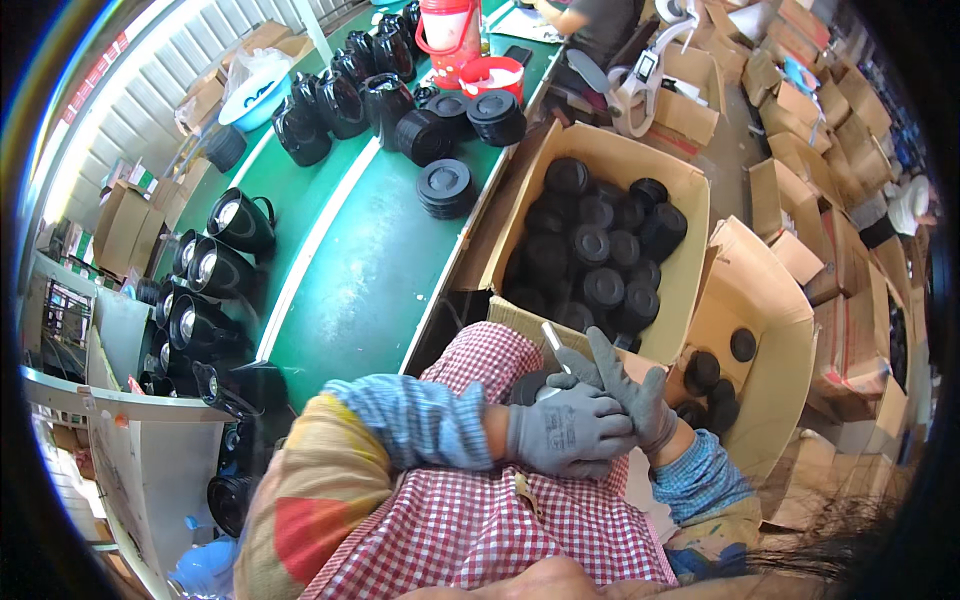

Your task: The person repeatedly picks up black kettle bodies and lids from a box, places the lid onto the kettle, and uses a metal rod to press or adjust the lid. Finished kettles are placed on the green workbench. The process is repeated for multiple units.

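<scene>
My left hand (568, 432), in a grey glove, reaches across my lap with its fingers curled against my other hand. What it grips, if anything, is hidden. My right hand (640, 400), gloved alike, has fingers stretched up and apart. A slim white stick (551, 336) juts out beside the gloved fingers; which hand bears it I cannot tell. Partly covered by the left hand, a round black piece (528, 388) lies over my red checked apron (470, 520). Just beyond the hands stands a cardboard box (690, 240) filled with round black lids (590, 243).
A second carton (775, 300) on the right has several black lids. On the green table (370, 270) stand glossy black jugs (300, 130), stacked black lids (446, 188) and a red-and-white bucket (450, 35). More black jugs (205, 320) line its left edge. Opened cartons (850, 340) crowd the far right.
</scene>
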A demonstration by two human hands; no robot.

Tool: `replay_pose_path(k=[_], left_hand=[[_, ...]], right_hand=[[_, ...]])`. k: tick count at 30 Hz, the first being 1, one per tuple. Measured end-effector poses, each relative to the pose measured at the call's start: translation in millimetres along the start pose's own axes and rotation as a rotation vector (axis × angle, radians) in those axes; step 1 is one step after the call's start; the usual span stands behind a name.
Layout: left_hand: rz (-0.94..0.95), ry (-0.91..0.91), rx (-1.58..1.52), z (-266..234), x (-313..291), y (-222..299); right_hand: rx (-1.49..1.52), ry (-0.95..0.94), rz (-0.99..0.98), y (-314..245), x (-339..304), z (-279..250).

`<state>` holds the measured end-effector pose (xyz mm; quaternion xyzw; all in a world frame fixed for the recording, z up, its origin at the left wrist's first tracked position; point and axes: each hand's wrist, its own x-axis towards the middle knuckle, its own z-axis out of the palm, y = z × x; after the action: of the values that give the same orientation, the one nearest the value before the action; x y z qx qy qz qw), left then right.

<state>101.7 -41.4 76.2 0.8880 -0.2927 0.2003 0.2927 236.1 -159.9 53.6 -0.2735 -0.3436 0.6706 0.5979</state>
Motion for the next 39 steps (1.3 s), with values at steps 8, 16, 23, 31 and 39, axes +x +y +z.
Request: replay_pose_path(k=[8, 16, 23, 31, 39], left_hand=[[-0.091, 0.03, 0.061, 44.6, -5.4, -19.3], [-0.143, -0.112, -0.03, 65.8, -14.0, -42.3], [0.074, 0.019, -0.445, 32.0, -31.6, -65.3], [0.049, 0.2, -1.198, -11.4, -46.0, -85.2], [-1.044, -0.741, -0.383, -95.1, 13.4, -30.5]], right_hand=[[-0.281, 0.093, 0.006, -2.0, 13.7, -41.1], [-0.824, -0.065, -0.36, 33.2, 88.7, -87.6], [-1.104, 0.269, -0.473, 58.5, 54.4, -104.2], [-1.524, 0.283, -0.06, 21.8, -11.0, -90.2], [-1.44, 0.082, 0.206, -10.2, 14.0, -83.8]])
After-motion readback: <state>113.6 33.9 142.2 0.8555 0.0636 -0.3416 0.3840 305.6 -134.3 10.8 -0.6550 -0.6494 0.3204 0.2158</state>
